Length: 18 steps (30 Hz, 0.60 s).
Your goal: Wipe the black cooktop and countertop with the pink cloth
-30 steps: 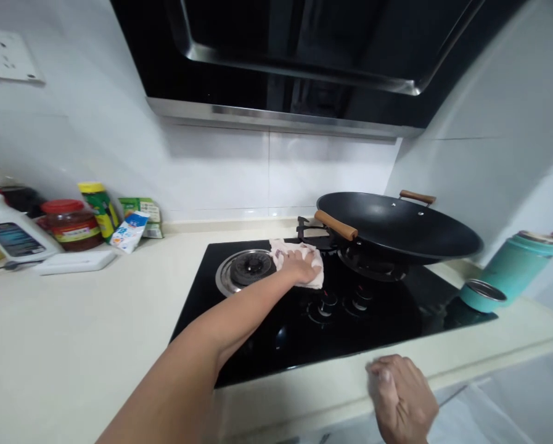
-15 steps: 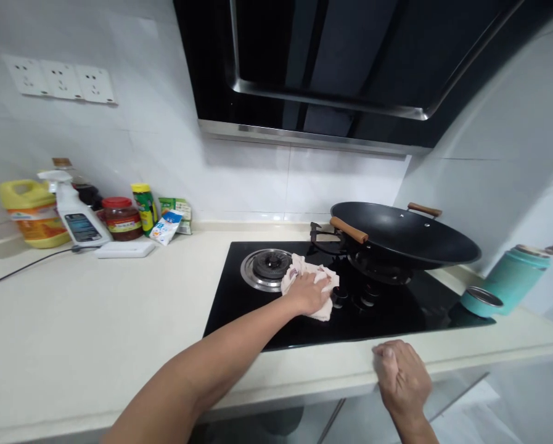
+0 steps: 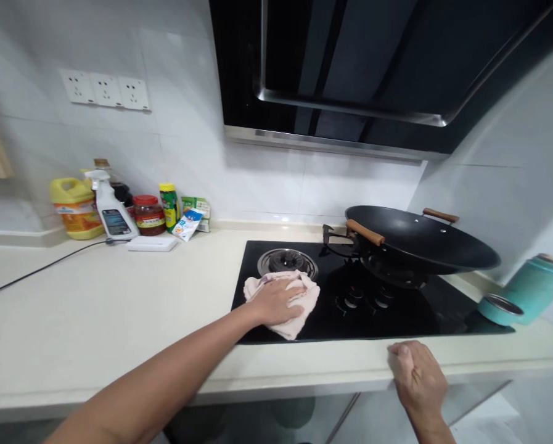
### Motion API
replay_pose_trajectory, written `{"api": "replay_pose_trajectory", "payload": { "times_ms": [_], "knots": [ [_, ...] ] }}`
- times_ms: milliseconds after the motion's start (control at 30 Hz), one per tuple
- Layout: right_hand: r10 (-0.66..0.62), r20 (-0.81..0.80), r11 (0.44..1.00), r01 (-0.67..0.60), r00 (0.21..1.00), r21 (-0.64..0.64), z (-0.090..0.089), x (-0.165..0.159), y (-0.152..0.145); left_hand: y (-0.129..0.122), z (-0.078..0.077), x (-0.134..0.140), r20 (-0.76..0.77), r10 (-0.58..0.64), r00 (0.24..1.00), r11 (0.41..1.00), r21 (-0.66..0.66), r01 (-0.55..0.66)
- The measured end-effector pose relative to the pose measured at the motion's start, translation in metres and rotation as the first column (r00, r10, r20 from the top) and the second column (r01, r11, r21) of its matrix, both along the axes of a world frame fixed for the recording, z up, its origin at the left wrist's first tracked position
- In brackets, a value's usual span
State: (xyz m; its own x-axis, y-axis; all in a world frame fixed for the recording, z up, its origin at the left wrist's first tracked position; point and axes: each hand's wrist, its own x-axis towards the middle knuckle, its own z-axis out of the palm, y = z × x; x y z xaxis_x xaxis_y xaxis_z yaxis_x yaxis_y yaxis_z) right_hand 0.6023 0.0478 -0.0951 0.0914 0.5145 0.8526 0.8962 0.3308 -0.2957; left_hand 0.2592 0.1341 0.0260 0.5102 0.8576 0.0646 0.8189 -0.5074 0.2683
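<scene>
Under my left hand (image 3: 278,302) lies a pale pink cloth (image 3: 306,302), gathered beneath the palm and fingers and pressed onto the black glass gas hob (image 3: 331,324). Cloth and hand are at the hob's left front, just before the left burner (image 3: 286,264). My right hand (image 3: 419,376) is closed in a fist at the counter's front edge, with nothing visible in it. Two control knobs (image 3: 354,297) sit to the right of the cloth. A large black wok (image 3: 419,240) with wooden handles rests over the right burner.
At the counter's (image 3: 119,320) back left stand a yellow jug (image 3: 76,209), a white spray bottle (image 3: 112,206), a red-lidded jar (image 3: 148,216) and several small packages. A teal container (image 3: 537,287) and its lid (image 3: 500,309) are at the right. The range hood (image 3: 331,74) overhangs the hob.
My left hand has slid the cloth leftward and toward me, from beside the knobs to in front of the left burner. The view has turned slightly left; my right fist stays at the counter edge.
</scene>
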Motion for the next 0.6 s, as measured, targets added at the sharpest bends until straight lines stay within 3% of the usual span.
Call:
{"api": "replay_pose_trajectory", "payload": {
  "times_ms": [133,300,600],
  "knots": [
    [0.014,0.031,0.999,-0.015,0.999,0.029,0.0,0.002,0.002,0.013,0.006,-0.033,-0.003,0.042,0.999,0.999,-0.008,-0.042],
    [0.013,0.022,1.0,-0.013,1.0,0.021,0.002,0.0,0.001,0.027,0.011,-0.054,-0.012,0.114,0.993,0.993,0.0,-0.114],
    [-0.012,0.005,1.0,0.012,1.0,-0.009,0.007,-0.005,-0.001,0.029,0.003,-0.083,-0.02,0.317,0.948,0.947,0.064,-0.315]
  ]
}}
